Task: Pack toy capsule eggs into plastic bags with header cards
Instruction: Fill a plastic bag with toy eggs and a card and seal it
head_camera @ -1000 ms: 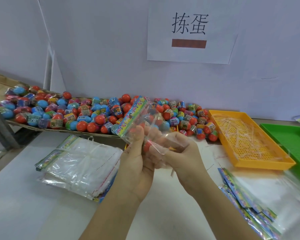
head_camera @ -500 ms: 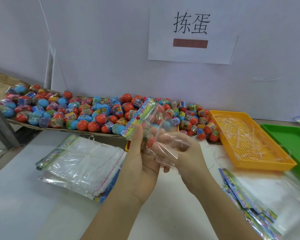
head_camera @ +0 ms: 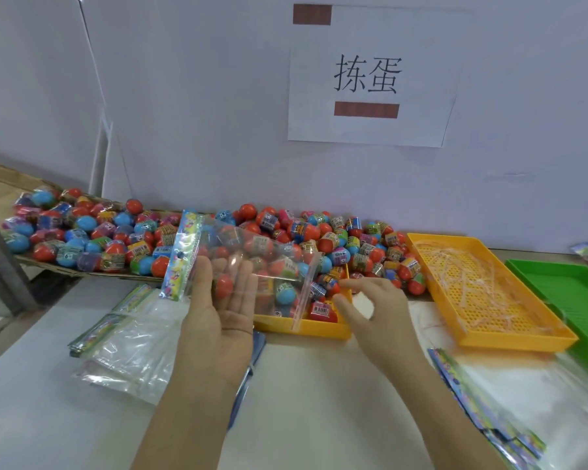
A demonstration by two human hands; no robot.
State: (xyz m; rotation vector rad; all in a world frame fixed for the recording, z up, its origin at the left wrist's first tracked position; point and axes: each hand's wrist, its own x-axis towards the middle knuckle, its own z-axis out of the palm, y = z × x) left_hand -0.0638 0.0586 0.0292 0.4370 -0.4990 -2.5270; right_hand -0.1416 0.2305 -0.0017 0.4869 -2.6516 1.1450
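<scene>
Left hand (head_camera: pixel 221 310) holds a plastic bag (head_camera: pixel 272 266) up over the worktop (head_camera: pixel 302 401); right hand (head_camera: pixel 377 310) is at the small yellow tray (head_camera: pixel 313 329).
Header card (head_camera: pixel 184 252) sits at the bag's left end, with the thumb over the film beside it and straight fingers behind the clear film. A red egg (head_camera: pixel 223 286) shows at the fingers; can't tell if it is in the bag. Right hand is apart from the bag, fingers loosely curled, fingertips just beside eggs in the small yellow tray mid-worktop. Capsule eggs (head_camera: pixel 319 232) are heaped on cardboard (head_camera: pixel 65 269) along the far edge. A perforated yellow tray (head_camera: pixel 489 337) holding clear strips is toward the right edge, with a green tray (head_camera: pixel 574 293) beside it. Empty bags (head_camera: pixel 133 337) are stacked near the left edge, and more bags (head_camera: pixel 523 401) lie at the near right corner. A paper sign (head_camera: pixel 367 76) is on the wall behind.
</scene>
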